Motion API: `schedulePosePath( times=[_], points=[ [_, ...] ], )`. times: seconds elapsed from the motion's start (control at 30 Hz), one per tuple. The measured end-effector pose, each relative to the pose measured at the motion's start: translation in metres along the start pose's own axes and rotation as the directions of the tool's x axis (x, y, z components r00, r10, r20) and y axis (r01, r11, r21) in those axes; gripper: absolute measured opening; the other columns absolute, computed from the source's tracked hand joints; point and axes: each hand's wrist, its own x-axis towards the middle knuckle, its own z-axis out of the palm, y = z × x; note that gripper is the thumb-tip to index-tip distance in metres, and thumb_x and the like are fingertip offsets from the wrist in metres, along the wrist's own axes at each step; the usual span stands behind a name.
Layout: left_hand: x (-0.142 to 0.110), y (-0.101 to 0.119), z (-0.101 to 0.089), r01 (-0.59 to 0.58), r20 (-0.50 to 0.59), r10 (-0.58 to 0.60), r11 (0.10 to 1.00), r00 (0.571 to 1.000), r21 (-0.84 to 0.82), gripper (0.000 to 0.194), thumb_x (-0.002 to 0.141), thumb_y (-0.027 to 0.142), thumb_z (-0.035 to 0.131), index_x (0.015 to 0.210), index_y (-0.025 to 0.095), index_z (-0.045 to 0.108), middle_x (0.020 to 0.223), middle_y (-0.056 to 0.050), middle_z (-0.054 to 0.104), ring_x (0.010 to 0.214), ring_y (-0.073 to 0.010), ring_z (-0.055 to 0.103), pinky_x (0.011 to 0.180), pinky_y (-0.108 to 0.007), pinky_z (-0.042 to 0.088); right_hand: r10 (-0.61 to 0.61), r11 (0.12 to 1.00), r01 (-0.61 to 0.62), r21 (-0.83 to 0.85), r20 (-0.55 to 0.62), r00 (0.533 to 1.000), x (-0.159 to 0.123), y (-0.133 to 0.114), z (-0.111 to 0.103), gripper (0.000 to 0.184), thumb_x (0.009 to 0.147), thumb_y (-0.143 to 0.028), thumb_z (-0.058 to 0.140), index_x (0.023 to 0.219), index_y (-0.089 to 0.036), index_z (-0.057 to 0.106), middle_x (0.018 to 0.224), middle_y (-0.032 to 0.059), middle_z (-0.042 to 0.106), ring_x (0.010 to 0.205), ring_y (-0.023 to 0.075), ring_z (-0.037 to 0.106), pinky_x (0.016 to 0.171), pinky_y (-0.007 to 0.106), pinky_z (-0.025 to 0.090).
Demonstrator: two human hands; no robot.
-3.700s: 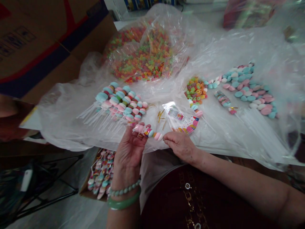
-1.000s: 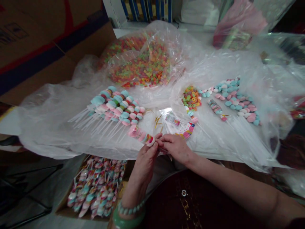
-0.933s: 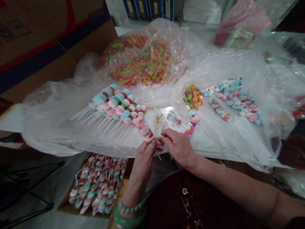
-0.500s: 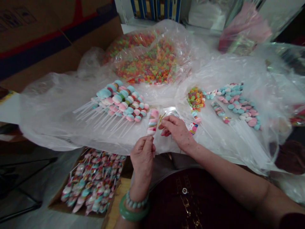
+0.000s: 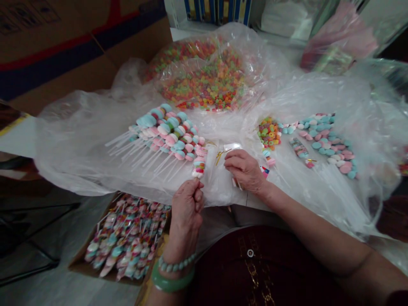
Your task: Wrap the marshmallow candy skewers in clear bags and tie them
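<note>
My left hand [image 5: 188, 204] is closed around the stick of a candy skewer [image 5: 199, 166], with pink, white and blue marshmallows and coloured pieces in a clear wrapper. The skewer's upper end is beside a stacked pile of unwrapped marshmallow skewers [image 5: 168, 131]. To the right, my right hand [image 5: 245, 172] has curled fingers, with the thumb side pinched at the end of a gold twist tie [image 5: 219, 157]. More gold ties seem to lie there; their exact number is hard to make out. A wrapped skewer [image 5: 299, 148] with a gold tie lies farther right.
A big clear bag of ring-shaped gummies [image 5: 204, 85] stands behind. Loose gummies [image 5: 269, 132], marshmallows [image 5: 331, 144] and white sticks [image 5: 338, 191] lie right. A carton of wrapped skewers [image 5: 127, 238] sits low left; a large cardboard box [image 5: 79, 51] rises behind it.
My left hand has moved left and lowered the wrapped skewer toward the pile. My right hand has drawn apart from it, staying near the gold ties. The view has shifted slightly.
</note>
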Motion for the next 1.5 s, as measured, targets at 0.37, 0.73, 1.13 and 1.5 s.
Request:
schedulePosePath(
  times=[0.37, 0.73, 1.13, 1.5],
  points=[
    [-0.001, -0.009, 0.02, 0.043, 0.157, -0.061, 0.993, 0.986, 0.113, 0.024, 0.067, 0.034, 0.071, 0.065, 0.015, 0.057, 0.039, 0.009, 0.039, 0.029, -0.0024, 0.025, 0.03, -0.015, 0.016, 0.359, 0.887, -0.385, 0.254, 0.145, 0.922, -0.01, -0.043, -0.002, 0.018, 0.084, -0.016, 0.047, 0.086, -0.021, 0.064, 0.071, -0.0004, 0.062, 0.066, 0.0129, 0.057, 0.063, 0.024, 0.043],
    [-0.002, -0.022, 0.017, -0.06, 0.168, 0.015, 0.963, 0.986, 0.264, 0.035, 0.072, 0.041, 0.069, 0.058, 0.017, 0.049, 0.04, 0.009, 0.039, 0.031, -0.0026, 0.027, 0.032, -0.016, 0.018, 0.254, 0.945, -0.168, -0.281, 0.305, 0.918, -0.021, -0.051, 0.004, 0.021, 0.092, -0.019, 0.041, 0.109, -0.018, 0.053, 0.078, 0.0045, 0.067, 0.07, 0.0182, 0.063, 0.059, 0.026, 0.038],
    [-0.003, -0.025, 0.02, -0.176, 0.127, 0.154, 0.965, 0.98, 0.192, 0.032, 0.076, 0.04, 0.068, 0.062, 0.016, 0.052, 0.042, 0.009, 0.038, 0.034, -0.0033, 0.028, 0.034, -0.017, 0.019, 0.464, 0.866, -0.49, 0.101, 0.2, 0.863, -0.021, -0.048, 0.006, 0.014, 0.08, -0.018, 0.052, 0.072, -0.02, 0.064, 0.067, -0.0038, 0.062, 0.068, 0.0121, 0.056, 0.064, 0.023, 0.037],
    [-0.003, -0.02, 0.01, -0.168, 0.261, 0.094, 0.945, 0.961, 0.279, 0.039, 0.076, 0.048, 0.066, 0.058, 0.016, 0.051, 0.041, 0.007, 0.036, 0.038, -0.0046, 0.026, 0.037, -0.018, 0.018, 0.496, 0.573, -0.633, 0.52, 0.394, 0.774, -0.022, -0.034, 0.009, 0.034, 0.069, -0.025, 0.067, 0.101, -0.019, 0.055, 0.058, -0.0086, 0.051, 0.048, 0.0085, 0.044, 0.046, 0.02, 0.031]
  ],
)
